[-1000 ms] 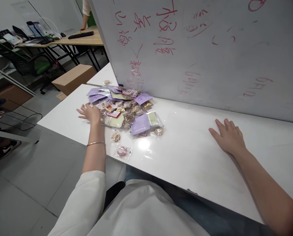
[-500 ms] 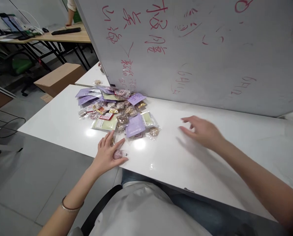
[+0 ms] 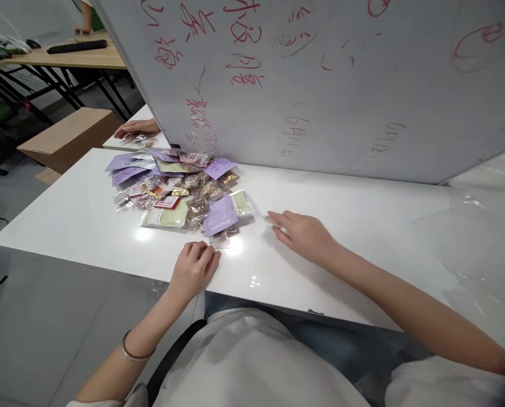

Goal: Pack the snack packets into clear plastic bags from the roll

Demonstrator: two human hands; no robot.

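My left hand [image 3: 195,264] rests at the white table's near edge with its fingers curled down. Whatever lies beneath them is hidden. Just beyond its fingertips is a clear packet [image 3: 219,239]. My right hand [image 3: 305,234] is to the right of the pile, thumb and fingers pinching a small clear packet [image 3: 271,219], mostly covered by the fingers. The pile mixes purple pouches [image 3: 220,216], a pale green pouch [image 3: 165,215] with a red-and-white packet [image 3: 168,202] on it, and several clear-wrapped brown pieces [image 3: 197,208].
A whiteboard [image 3: 320,113] with red writing stands along the table's [image 3: 66,226] back edge. Behind its left end, another person's hand [image 3: 137,128] is over clear packets on a second white table. A cardboard box [image 3: 68,135] sits on the floor to the left.
The view has swung right. My left fingers have curled in, and the pinkish packet there is hidden. My right hand has moved to the pile's right side and taken the clear packet there.
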